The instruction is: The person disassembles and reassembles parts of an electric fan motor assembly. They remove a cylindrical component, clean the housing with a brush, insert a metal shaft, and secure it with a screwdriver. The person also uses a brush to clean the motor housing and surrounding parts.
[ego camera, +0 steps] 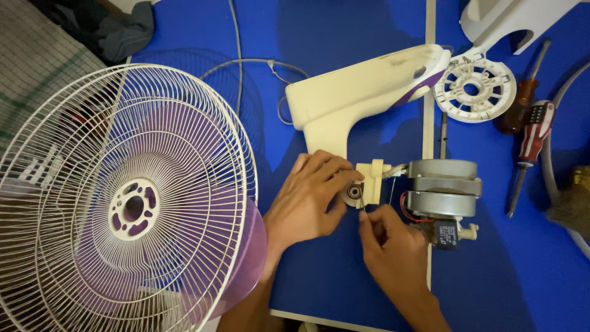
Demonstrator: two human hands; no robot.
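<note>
Small round part (354, 192) betw. left hand (307, 200) fingertips, just above right hand (393, 246).

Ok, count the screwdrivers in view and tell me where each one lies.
2, both on the blue surface at the right: a brown-handled screwdriver beside the round white plastic mount, and a red-and-black-handled screwdriver just right of it. More may lie outside the view.

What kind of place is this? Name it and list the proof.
Probably a home or small-shop repair bench: a fan lies in pieces on a blue table. The wire fan guard, bare motor and screwdrivers show it. Both hands work at the motor's cream bracket.
</note>
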